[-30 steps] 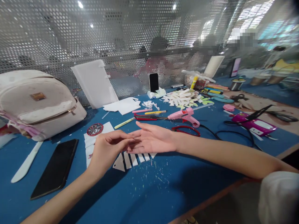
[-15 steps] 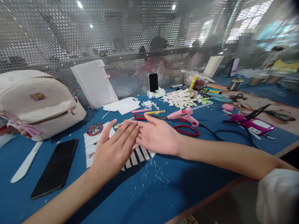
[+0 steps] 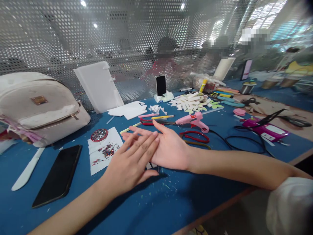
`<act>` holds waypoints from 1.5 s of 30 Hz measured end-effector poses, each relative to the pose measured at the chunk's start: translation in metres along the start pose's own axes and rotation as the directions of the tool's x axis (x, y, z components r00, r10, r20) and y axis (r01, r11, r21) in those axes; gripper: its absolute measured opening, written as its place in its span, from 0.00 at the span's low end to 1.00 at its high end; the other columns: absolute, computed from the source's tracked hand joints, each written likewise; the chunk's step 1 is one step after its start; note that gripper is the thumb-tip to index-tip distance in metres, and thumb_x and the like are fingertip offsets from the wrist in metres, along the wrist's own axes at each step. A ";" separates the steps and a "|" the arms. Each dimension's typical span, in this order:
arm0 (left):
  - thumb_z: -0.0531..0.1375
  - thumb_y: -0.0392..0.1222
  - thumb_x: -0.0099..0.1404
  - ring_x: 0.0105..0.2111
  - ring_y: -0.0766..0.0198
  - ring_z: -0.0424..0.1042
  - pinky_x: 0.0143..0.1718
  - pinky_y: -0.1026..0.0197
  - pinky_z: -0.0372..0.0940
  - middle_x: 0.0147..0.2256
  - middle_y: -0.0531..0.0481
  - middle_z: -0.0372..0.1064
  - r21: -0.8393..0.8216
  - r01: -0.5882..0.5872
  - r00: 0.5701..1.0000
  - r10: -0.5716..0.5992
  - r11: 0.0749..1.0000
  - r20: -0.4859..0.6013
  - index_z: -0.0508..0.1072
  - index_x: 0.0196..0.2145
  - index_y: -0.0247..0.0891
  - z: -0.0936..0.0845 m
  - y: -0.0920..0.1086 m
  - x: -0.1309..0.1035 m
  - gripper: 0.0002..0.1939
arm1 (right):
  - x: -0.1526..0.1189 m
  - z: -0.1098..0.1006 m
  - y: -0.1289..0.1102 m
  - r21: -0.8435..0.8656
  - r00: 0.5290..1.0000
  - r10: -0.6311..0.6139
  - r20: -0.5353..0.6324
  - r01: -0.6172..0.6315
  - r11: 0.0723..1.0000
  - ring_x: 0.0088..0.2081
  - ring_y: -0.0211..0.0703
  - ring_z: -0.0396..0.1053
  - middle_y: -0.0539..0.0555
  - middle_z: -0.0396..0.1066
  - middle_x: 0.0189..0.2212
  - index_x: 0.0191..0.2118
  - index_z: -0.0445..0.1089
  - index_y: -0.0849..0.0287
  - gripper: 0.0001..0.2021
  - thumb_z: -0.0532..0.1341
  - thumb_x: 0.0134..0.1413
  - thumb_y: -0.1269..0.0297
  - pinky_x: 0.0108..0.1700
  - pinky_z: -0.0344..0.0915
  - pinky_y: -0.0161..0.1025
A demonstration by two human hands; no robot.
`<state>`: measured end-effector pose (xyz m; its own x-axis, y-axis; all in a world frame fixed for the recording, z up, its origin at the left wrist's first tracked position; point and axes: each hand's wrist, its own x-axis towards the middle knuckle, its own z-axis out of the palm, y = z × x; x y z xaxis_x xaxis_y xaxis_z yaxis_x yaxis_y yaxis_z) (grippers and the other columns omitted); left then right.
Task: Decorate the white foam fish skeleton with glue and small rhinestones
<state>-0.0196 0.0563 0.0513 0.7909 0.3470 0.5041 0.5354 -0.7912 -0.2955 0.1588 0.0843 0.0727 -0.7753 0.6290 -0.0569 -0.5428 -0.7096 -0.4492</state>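
My left hand (image 3: 129, 166) is palm down with its fingers stretched out, laid across the palm and fingers of my right hand (image 3: 168, 148). My right hand is turned palm up, thumb raised and fingers straight. No object shows in either one. Beneath them, light strips (image 3: 151, 165) on the table are mostly hidden. Left of the hands lies a white paper (image 3: 96, 150) with loose colourful sequins (image 3: 108, 150) and a round red-rimmed dish of sequins (image 3: 99, 135). Beyond my right hand are red-handled scissors (image 3: 195, 133) and a pink glue gun (image 3: 192, 119).
A black phone (image 3: 58, 176), a white knife (image 3: 28, 169) and a pale backpack (image 3: 44, 111) stand on the left. White cut pieces (image 3: 188, 101) are piled at the back, near a propped phone (image 3: 160, 86). A purple device (image 3: 266, 129) with a cable lies right.
My left hand has slid rightward over my right palm, its thumb now low on the near side. More of the sequin paper shows, and the strips are more covered.
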 end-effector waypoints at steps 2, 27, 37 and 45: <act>0.47 0.60 0.74 0.66 0.48 0.58 0.70 0.42 0.38 0.65 0.35 0.57 0.038 0.020 1.000 -0.021 0.999 0.022 0.56 0.67 0.25 0.000 -0.015 -0.002 0.38 | 0.001 0.001 -0.001 0.005 1.000 0.010 0.006 -0.010 1.000 0.55 0.44 0.71 0.63 0.72 0.52 0.60 0.62 0.66 0.32 0.37 0.72 0.46 0.64 0.59 0.45; 0.47 0.60 0.73 0.70 0.50 0.46 0.67 0.51 0.54 0.69 0.32 0.46 -0.282 -0.058 0.986 0.100 0.958 0.136 0.49 0.69 0.26 -0.006 0.025 -0.001 0.39 | 0.010 -0.014 0.000 0.012 1.000 0.011 -0.008 -0.011 1.000 0.61 0.45 0.65 0.67 0.64 0.62 0.64 0.57 0.73 0.36 0.37 0.71 0.45 0.66 0.56 0.41; 0.57 0.36 0.71 0.52 0.58 0.73 0.50 0.59 0.70 0.52 0.47 0.74 -0.526 0.357 0.909 -0.417 0.772 0.003 0.75 0.50 0.44 -0.036 -0.035 0.001 0.13 | 0.002 -0.006 0.005 0.106 0.998 0.050 -0.027 -0.047 0.993 0.48 0.44 0.74 0.64 0.75 0.44 0.51 0.67 0.69 0.32 0.38 0.71 0.47 0.62 0.61 0.42; 0.66 0.43 0.64 0.36 0.61 0.74 0.35 0.62 0.69 0.37 0.48 0.75 -0.638 0.455 0.867 -0.473 0.621 0.158 0.82 0.37 0.47 -0.040 -0.069 -0.005 0.05 | 0.004 -0.010 0.002 0.048 0.998 0.062 0.003 -0.062 0.997 0.54 0.44 0.72 0.65 0.70 0.54 0.63 0.57 0.67 0.33 0.37 0.71 0.45 0.64 0.59 0.45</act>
<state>-0.0723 0.0887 0.1013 0.4793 0.7546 0.4481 0.5035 -0.6547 0.5638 0.1580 0.0885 0.0630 -0.8083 0.5829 -0.0823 -0.5085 -0.7617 -0.4015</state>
